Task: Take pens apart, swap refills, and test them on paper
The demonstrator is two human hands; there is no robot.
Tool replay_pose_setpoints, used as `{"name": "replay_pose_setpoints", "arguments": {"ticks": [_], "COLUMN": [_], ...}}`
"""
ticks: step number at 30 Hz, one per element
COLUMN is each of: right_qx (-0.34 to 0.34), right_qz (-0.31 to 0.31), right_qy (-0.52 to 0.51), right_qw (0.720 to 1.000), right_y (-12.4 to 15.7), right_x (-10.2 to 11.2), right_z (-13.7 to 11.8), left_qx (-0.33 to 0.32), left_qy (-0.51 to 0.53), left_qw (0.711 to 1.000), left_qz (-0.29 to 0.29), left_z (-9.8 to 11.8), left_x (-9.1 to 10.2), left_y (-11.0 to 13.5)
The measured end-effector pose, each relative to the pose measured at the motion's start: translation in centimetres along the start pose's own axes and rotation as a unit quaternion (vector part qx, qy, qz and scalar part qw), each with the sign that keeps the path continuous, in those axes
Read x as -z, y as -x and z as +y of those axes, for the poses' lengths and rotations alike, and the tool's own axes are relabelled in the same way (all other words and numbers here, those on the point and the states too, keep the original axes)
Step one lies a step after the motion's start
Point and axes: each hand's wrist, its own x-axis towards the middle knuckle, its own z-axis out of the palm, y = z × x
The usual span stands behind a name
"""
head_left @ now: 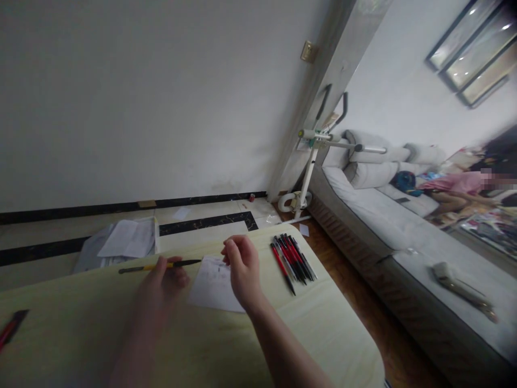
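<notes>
My left hand (pixel 166 281), blurred at the wrist, is closed around a slim yellow-and-black pen (pixel 183 263). The pen lies nearly level, its dark pointed end toward my right hand. My right hand (pixel 244 272) is curled with thumb and fingers together over a white sheet of paper (pixel 212 288) bearing faint marks. Whatever its fingertips may pinch is hidden. To its right, several red, black and grey pens (pixel 294 258) lie side by side on the pale wood-look table (pixel 319 334). A red-and-black object (pixel 14 327) is at the table's left side.
Beyond the table's far edge, papers (pixel 127 238) sit in a light bin on the tiled floor. White exercise equipment (pixel 309 178) stands by the wall corner. A grey sofa (pixel 363 210) runs along the right, with a person (pixel 456 186) at its far end.
</notes>
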Motion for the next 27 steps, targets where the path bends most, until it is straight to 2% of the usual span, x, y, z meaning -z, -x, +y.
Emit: {"name": "replay_pose_setpoints", "arguments": {"ticks": [3,6,9,12,14,16,20,22,24,27], "right_qx": [0.018,0.04,0.089,0.118,0.133,0.146,0.093,0.086,0.084,0.095], "right_qz": [-0.046,-0.104,-0.126,-0.131,-0.102,-0.054,0.075,0.101,0.09,0.061], "right_qy": [0.067,0.116,0.164,0.21,0.252,0.302,0.38,0.409,0.443,0.466], "right_qw": [0.997,0.987,0.974,0.962,0.953,0.941,0.917,0.903,0.888,0.877], "right_y": [0.8,1.5,1.7,1.7,1.6,1.4,1.3,1.6,2.1,2.4], "right_x": [1.1,0.9,0.5,1.9,4.4,8.0,16.6,20.0,22.2,22.8], "right_z": [-0.1,0.4,0.7,0.9,1.2,1.9,3.9,4.7,5.3,5.8], "left_qx": [0.002,0.006,0.004,-0.017,-0.015,-0.003,0.01,0.016,0.027,0.04], "left_qy": [0.021,0.02,0.006,0.004,0.012,0.021,0.014,0.02,0.024,0.03], "left_qw": [1.0,0.999,0.998,0.998,0.997,0.997,0.998,0.998,0.998,0.998], "left_qz": [-0.013,-0.035,-0.055,-0.062,-0.069,-0.069,-0.058,-0.054,-0.053,-0.037], "left_z": [-0.2,-0.7,-1.1,-1.2,-1.1,-1.1,-0.9,-0.8,-0.6,-0.4], "left_x": [0.2,0.5,1.1,1.6,1.7,1.6,1.4,1.3,1.2,1.0], "left_y": [0.3,0.7,0.3,-0.1,-0.1,-0.2,-0.2,-0.3,-0.2,-0.1]}}
